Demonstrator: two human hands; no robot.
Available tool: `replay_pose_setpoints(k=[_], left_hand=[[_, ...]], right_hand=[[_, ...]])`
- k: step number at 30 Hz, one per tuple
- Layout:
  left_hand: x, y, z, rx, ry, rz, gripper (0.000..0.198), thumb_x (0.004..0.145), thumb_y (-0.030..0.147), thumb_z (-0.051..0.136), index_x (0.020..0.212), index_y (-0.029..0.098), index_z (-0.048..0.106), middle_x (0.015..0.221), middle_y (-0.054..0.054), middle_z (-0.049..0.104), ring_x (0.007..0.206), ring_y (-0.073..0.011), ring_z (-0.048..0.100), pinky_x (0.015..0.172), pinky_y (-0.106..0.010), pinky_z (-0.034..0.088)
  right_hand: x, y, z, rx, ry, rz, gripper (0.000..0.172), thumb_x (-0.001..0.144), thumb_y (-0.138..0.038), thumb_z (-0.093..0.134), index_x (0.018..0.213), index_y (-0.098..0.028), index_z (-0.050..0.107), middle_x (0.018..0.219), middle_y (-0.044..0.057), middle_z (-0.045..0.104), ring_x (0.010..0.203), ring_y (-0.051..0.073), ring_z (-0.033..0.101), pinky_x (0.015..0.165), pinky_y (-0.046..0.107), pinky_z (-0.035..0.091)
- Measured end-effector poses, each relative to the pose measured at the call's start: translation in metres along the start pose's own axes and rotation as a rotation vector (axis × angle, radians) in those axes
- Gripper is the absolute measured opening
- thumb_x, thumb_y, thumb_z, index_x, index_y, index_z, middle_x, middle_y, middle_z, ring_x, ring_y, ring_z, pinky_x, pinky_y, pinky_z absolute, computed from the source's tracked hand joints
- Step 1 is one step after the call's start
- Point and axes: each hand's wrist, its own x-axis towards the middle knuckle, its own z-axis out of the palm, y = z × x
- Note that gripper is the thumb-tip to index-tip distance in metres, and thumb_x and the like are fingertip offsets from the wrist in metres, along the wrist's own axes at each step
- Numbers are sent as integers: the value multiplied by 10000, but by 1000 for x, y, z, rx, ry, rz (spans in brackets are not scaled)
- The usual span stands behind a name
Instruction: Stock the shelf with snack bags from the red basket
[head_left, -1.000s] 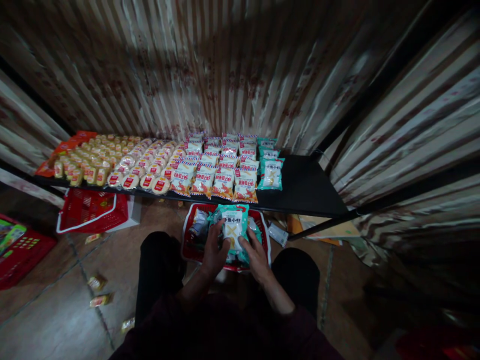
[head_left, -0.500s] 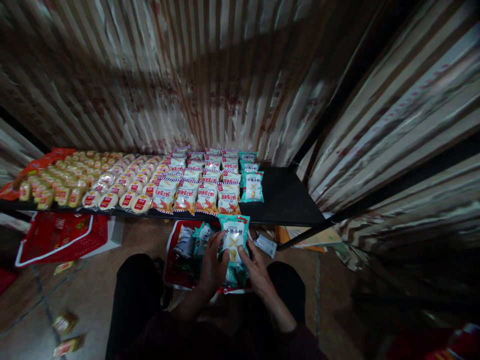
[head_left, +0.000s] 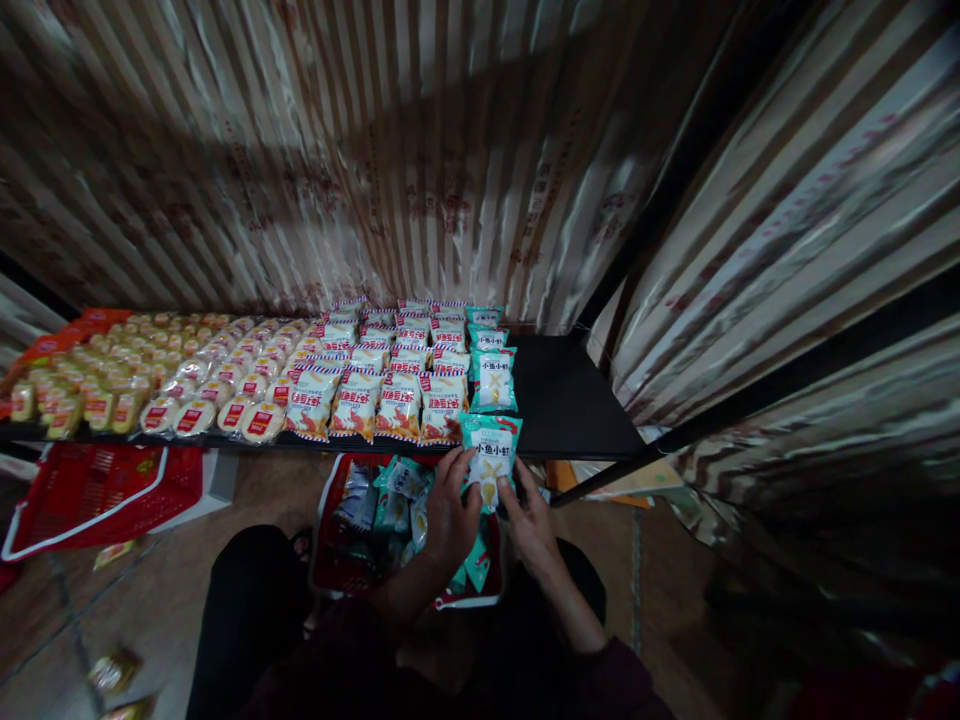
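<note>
Both my hands hold one teal snack packet (head_left: 490,450) upright at the front edge of the black shelf (head_left: 574,400). My left hand (head_left: 450,515) grips its left side and my right hand (head_left: 531,520) its lower right corner. Just behind it a short row of the same teal packets (head_left: 493,378) lies on the shelf, to the right of rows of orange-and-white packets (head_left: 397,405). Below my hands a red basket (head_left: 330,560) on the floor holds more teal packets (head_left: 397,490).
Small round wrapped snacks (head_left: 195,415) and yellow ones (head_left: 67,410) fill the shelf's left part. Another red basket (head_left: 97,490) sits under the shelf at left. Loose packets (head_left: 112,670) lie on the tiled floor. Striped curtains hang behind and at right.
My hands have lifted the teal packet out of the basket and carried it up and forward to the shelf's front edge. The view has shifted a little to the right.
</note>
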Motion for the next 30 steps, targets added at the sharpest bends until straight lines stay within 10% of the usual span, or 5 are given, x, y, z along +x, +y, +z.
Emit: replay_pose_setpoints(k=[30], left_hand=[[94,-13,62,514,-60,224,515,877,135,404,1391,132,428,1443,-142,418,1347,-238,394,1144,-412,331]], right_hand=[[124,22,-12,-406,197,-337,593,865,-589,415,1264,-182,576,1340,147,556,1261,268,468,1091,506,337]])
